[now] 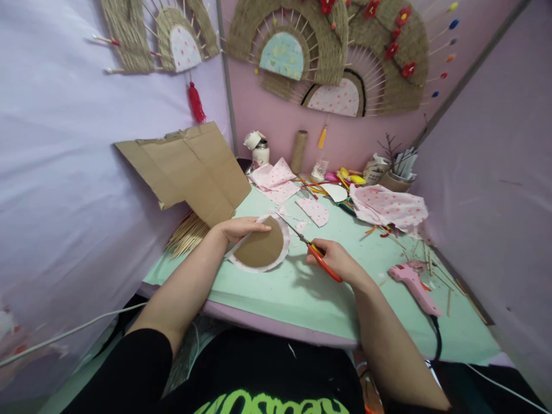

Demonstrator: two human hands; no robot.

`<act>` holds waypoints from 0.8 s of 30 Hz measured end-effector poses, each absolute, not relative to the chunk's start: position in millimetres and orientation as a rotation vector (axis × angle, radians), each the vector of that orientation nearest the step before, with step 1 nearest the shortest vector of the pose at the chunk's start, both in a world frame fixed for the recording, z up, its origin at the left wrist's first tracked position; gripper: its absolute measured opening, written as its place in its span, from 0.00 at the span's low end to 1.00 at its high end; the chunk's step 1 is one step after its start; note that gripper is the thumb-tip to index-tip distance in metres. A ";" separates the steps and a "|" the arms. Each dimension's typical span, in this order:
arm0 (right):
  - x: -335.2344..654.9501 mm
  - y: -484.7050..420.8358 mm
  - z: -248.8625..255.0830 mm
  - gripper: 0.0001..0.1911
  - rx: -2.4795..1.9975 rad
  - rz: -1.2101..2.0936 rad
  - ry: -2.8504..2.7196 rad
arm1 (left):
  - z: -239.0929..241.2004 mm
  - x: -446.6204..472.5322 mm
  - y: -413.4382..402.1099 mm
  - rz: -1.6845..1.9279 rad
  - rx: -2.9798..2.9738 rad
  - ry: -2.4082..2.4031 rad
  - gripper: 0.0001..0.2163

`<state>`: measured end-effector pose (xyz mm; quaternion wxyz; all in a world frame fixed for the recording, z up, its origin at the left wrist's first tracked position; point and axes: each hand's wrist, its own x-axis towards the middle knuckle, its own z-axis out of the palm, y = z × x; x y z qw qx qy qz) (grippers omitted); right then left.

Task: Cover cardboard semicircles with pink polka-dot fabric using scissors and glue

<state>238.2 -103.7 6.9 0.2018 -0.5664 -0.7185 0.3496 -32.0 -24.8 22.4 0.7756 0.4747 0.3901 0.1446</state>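
Observation:
A brown cardboard half-round (261, 247) lies on a larger piece of white dotted fabric (283, 253) on the pale green table (302, 293). My left hand (237, 228) grips the upper left edge of the cardboard and fabric, fingers closed over it. My right hand (334, 259) is closed around the orange handles of scissors (317, 253), whose thin blades point up-left toward the fabric's right edge.
A pink glue gun (414, 282) lies at the right with its black cord. Pink dotted fabric pieces (388, 207) and scraps, sticks, a jar (260, 152) and a twine spool (298, 150) crowd the back. Folded cardboard (194, 172) and skewers (187, 234) stand at the left.

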 end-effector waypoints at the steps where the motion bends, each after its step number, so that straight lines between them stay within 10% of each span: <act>1: 238.4 -103.6 6.4 0.14 -1.580 0.973 -2.003 | 22.1 -32.2 -24.6 0.314 1.028 0.842 0.17; 24: 240.5 -100.1 2.6 0.18 -1.585 0.925 -1.956 | 19.4 -33.7 -23.6 0.315 1.033 0.808 0.16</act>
